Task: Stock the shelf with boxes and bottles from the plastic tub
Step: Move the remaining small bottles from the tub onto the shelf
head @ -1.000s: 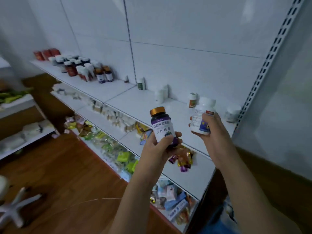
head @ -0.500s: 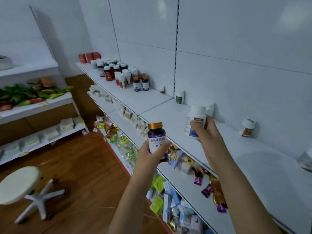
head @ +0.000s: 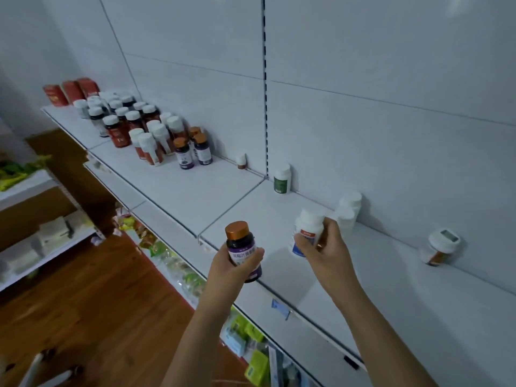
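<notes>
My left hand (head: pixel 233 268) grips a dark bottle (head: pixel 241 247) with a copper cap and purple label, held upright at the front edge of the white top shelf (head: pixel 195 191). My right hand (head: pixel 325 252) holds a white bottle (head: pixel 305 230) with a white cap and blue-and-red label over the shelf, just in front of two plain white bottles (head: pixel 347 213) by the back wall. The plastic tub is out of view.
Many bottles (head: pixel 145 129) and red boxes (head: pixel 71 90) crowd the shelf's left end. A green-label bottle (head: pixel 281 178), a small bottle (head: pixel 241 161) and an orange-label bottle (head: pixel 441 247) stand along the back wall. Lower shelves hold packets (head: pixel 245 336); wooden floor (head: pixel 83 303) lies left.
Both hands have moved up and forward over the top shelf, still holding their bottles. The white bottle has come close to the two white bottles at the back wall.
</notes>
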{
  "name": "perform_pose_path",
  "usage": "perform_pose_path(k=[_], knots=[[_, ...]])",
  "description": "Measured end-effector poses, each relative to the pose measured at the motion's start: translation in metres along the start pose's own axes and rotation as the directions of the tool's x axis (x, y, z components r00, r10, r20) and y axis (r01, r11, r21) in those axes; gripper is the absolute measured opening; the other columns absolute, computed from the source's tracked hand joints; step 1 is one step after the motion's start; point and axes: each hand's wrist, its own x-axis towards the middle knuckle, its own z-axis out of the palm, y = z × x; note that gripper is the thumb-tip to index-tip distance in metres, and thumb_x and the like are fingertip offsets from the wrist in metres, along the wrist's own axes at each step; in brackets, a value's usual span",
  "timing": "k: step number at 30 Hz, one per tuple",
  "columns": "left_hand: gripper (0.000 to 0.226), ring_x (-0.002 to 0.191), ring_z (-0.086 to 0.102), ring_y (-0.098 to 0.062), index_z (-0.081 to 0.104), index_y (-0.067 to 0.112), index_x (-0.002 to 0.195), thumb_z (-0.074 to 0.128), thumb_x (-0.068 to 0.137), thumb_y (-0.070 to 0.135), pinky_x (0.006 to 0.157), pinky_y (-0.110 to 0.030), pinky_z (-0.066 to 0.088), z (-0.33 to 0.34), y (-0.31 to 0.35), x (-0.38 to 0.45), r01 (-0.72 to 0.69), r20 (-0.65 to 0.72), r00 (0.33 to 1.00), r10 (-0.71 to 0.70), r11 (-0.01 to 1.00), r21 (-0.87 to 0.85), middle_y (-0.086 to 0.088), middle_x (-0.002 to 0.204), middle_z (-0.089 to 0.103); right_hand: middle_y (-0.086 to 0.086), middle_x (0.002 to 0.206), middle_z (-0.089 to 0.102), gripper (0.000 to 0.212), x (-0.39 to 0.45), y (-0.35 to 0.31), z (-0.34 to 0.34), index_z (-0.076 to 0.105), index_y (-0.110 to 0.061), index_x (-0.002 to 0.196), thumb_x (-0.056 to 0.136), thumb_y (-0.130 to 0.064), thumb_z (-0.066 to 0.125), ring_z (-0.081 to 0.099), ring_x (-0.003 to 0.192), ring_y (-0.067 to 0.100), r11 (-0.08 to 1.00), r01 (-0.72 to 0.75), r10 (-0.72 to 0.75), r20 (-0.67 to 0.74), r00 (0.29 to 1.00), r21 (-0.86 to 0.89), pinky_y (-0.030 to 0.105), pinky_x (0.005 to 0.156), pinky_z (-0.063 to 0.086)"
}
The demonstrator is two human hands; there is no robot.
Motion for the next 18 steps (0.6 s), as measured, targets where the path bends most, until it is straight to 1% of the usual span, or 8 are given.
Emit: perform_pose_path(k=[4,7,10,11,13,15,17,18], knots=[[0.028,0.088,0.071,-0.016,0.062,0.023,0.108,0.077,0.084,0.028,0.08,-0.03,0.056,0.0,-0.006,0.05,0.005,0.101,0.995,-0.01,0.999,0.053,0.0,0.094,0.074,-0.011,0.111,0.062,0.045,0.015,0.015,0.022,0.048,-0.023,0.119,0.084,-0.023,0.077,0.062,0.096,0.001,0.999,0.008,-0.012,-0.081,0.997,-0.054,0.009,0.072,0.047],[0.026,0.087,0.07,-0.012,0.062,0.025,0.108,0.075,0.086,0.026,0.078,-0.027,0.055,-0.001,-0.006,0.089,-0.066,0.19,0.981,0.047,0.993,0.094,0.0,0.096,0.073,-0.016,0.111,0.06,0.047,0.036,0.023,0.038,0.046,-0.028,0.121,0.085,-0.023,0.075,0.059,0.099,-0.002,0.991,0.038,-0.062,-0.189,0.98,-0.128,0.006,0.075,0.045],[0.026,0.086,0.068,-0.005,0.062,0.028,0.108,0.075,0.086,0.028,0.076,-0.022,0.053,-0.005,-0.007,0.124,-0.158,0.3,0.948,0.109,0.977,0.145,0.007,0.096,0.071,-0.011,0.106,0.055,0.046,0.048,0.04,0.053,0.045,-0.019,0.125,0.088,-0.02,0.072,0.056,0.094,-0.007,0.962,-0.004,-0.073,-0.273,0.959,-0.273,0.004,0.074,0.042],[0.027,0.087,0.067,-0.003,0.062,0.028,0.108,0.076,0.085,0.029,0.077,-0.022,0.053,-0.008,-0.009,0.135,-0.184,0.346,0.93,0.12,0.97,0.159,0.008,0.096,0.071,-0.008,0.108,0.054,0.045,0.049,0.047,0.058,0.045,-0.017,0.125,0.089,-0.02,0.072,0.056,0.094,-0.005,0.948,-0.035,-0.065,-0.299,0.952,-0.317,0.005,0.074,0.041],[0.03,0.091,0.067,-0.004,0.063,0.028,0.11,0.077,0.084,0.031,0.082,-0.025,0.052,-0.015,-0.011,0.156,-0.225,0.436,0.891,0.126,0.957,0.183,0.01,0.099,0.072,-0.005,0.111,0.055,0.044,0.049,0.06,0.066,0.046,-0.017,0.125,0.089,-0.022,0.071,0.058,0.097,0.009,0.916,-0.085,-0.066,-0.354,0.933,-0.393,0.01,0.075,0.041],[0.033,0.093,0.066,-0.001,0.062,0.027,0.113,0.077,0.084,0.031,0.083,-0.023,0.051,-0.021,-0.012,0.173,-0.274,0.512,0.848,0.135,0.94,0.206,0.012,0.102,0.071,-0.004,0.115,0.055,0.046,0.046,0.064,0.072,0.045,-0.019,0.125,0.088,-0.024,0.071,0.057,0.102,0.014,0.892,-0.146,-0.049,-0.413,0.909,-0.427,0.018,0.081,0.043],[0.032,0.091,0.065,0.0,0.061,0.026,0.111,0.077,0.084,0.031,0.082,-0.02,0.049,-0.026,-0.015,0.186,-0.316,0.576,0.805,0.141,0.924,0.216,0.014,0.099,0.07,0.001,0.124,0.055,0.052,0.038,0.065,0.078,0.045,-0.015,0.131,0.087,-0.025,0.072,0.056,0.111,0.02,0.862,-0.257,-0.003,-0.51,0.86,-0.438,0.025,0.09,0.044],[0.031,0.091,0.065,0.0,0.061,0.026,0.11,0.077,0.084,0.031,0.081,-0.021,0.049,-0.029,-0.017,0.193,-0.333,0.604,0.784,0.143,0.918,0.214,0.015,0.098,0.07,0.006,0.128,0.054,0.055,0.031,0.064,0.085,0.044,-0.011,0.134,0.087,-0.023,0.072,0.054,0.115,0.023,0.844,-0.315,0.009,-0.575,0.818,-0.435,0.026,0.095,0.041]])
